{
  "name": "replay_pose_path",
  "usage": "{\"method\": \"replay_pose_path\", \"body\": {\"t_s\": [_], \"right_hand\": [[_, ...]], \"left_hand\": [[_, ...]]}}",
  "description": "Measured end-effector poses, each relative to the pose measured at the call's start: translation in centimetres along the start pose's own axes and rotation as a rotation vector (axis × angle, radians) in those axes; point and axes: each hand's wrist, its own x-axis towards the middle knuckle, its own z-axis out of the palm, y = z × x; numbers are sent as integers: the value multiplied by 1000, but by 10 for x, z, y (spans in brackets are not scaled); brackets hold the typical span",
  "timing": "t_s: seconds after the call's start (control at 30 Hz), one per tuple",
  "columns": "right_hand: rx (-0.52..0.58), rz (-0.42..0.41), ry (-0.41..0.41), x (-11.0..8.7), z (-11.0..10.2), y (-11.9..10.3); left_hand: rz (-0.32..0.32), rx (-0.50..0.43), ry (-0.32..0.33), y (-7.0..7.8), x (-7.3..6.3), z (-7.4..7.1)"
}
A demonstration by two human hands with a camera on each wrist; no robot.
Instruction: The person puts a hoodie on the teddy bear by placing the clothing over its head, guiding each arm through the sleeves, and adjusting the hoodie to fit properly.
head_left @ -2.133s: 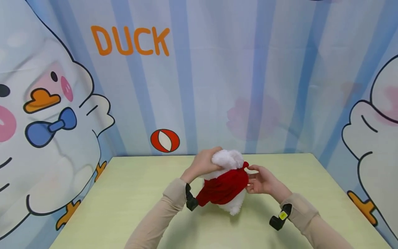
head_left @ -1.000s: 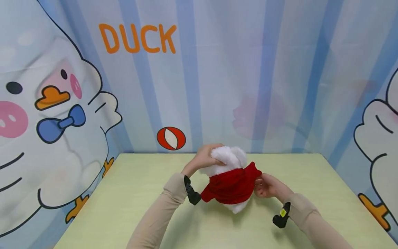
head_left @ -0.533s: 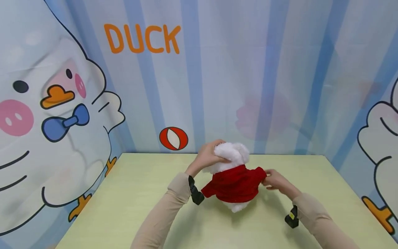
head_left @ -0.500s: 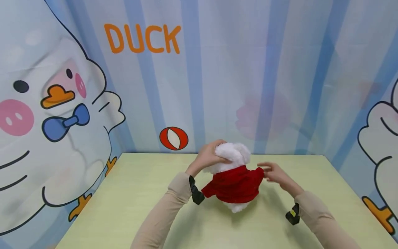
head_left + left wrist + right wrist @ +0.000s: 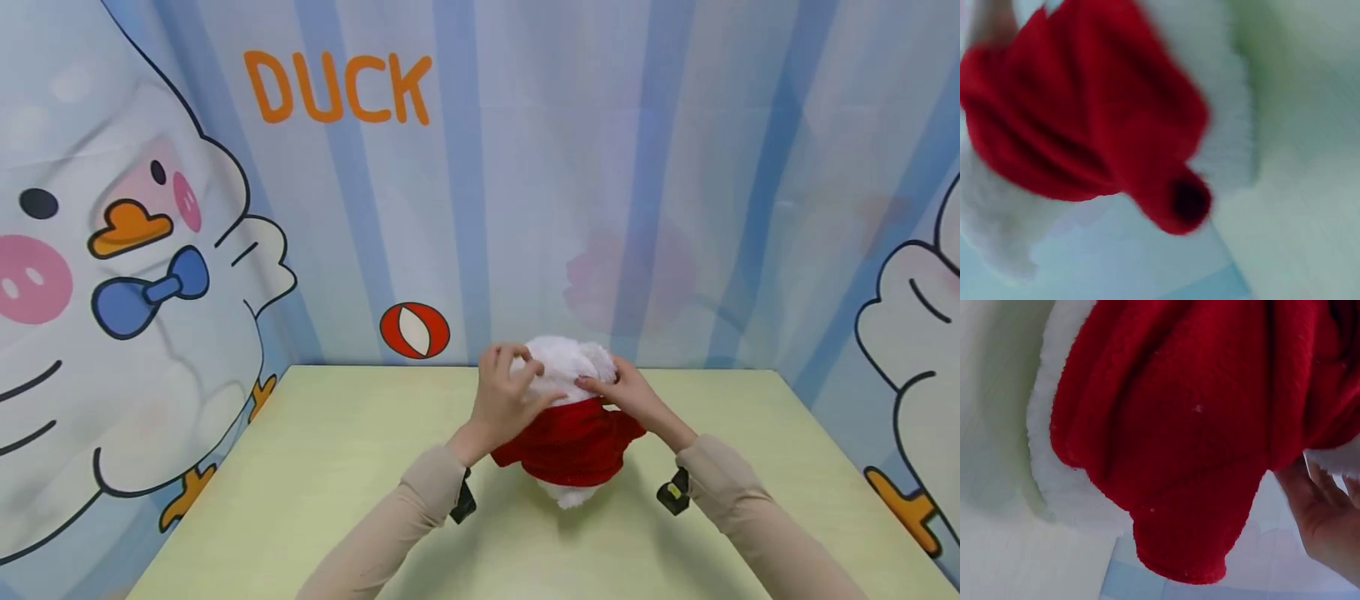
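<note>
A white plush toy (image 5: pixel 566 367) in a red knit-like shirt (image 5: pixel 573 442) sits on the table, its shirt bunched in folds. My left hand (image 5: pixel 502 400) is at the left side of the toy's head, fingers bent and raised, thumb stretched along the neckline. At the other side, my right hand (image 5: pixel 637 398) grips the head near the ear, thumb on the white fur in front. The right wrist view shows a sleeve (image 5: pixel 1191 531) hanging out, with the right hand's fingers partly behind the shirt. A dark opening shows at the other sleeve's end (image 5: pixel 1169 197) in the left wrist view.
The pale yellow-green table (image 5: pixel 337 500) spreads around the toy. Behind it hangs a blue striped backdrop (image 5: pixel 525 183) with cartoon ducks, lettering and a printed ball. Both wrists carry small black cameras.
My right hand has let go of the red sleeve and moved up to the toy's head. My left hand has loosened from the head and bent its fingers. The shirt sleeve was drawn outward earlier.
</note>
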Motion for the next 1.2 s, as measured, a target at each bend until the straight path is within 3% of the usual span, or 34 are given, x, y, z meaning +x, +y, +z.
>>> {"method": "replay_pose_path", "body": {"t_s": [0.03, 0.1, 0.17, 0.3, 0.47, 0.57, 0.7, 0.8, 0.9, 0.97, 1.07, 1.13, 1.2], "right_hand": [[11, -1, 9, 1, 0, 1], [16, 8, 23, 2, 1, 1], [12, 18, 27, 3, 2, 2], [2, 35, 31, 4, 2, 4], [-19, 5, 51, 2, 0, 7], [-148, -91, 66, 1, 1, 6], [-333, -192, 123, 0, 3, 6], [-312, -162, 139, 0, 5, 7], [-239, -148, 181, -6, 5, 11], [-239, -244, 257, -13, 4, 13], [-323, -553, 316, -24, 2, 17], [-446, -766, 280, -31, 2, 20], [-577, -917, 206, -36, 3, 23]], "left_hand": [[111, 66, 31, 2, -6, -1], [269, 158, 5, 7, -17, -2], [317, 209, -81, 10, -26, -2], [239, 297, -209, 14, -35, 2], [295, 395, -246, 17, -34, 3], [326, 419, -222, 15, -31, 2], [305, 372, -137, 13, -27, 4], [240, 285, -89, 11, -28, 7], [151, 168, -89, 9, -32, 12], [100, 92, -106, 8, -36, 15], [68, -7, -132, 7, -41, 17], [79, -62, -144, 6, -45, 16], [100, -94, -156, 3, -48, 15]]}}
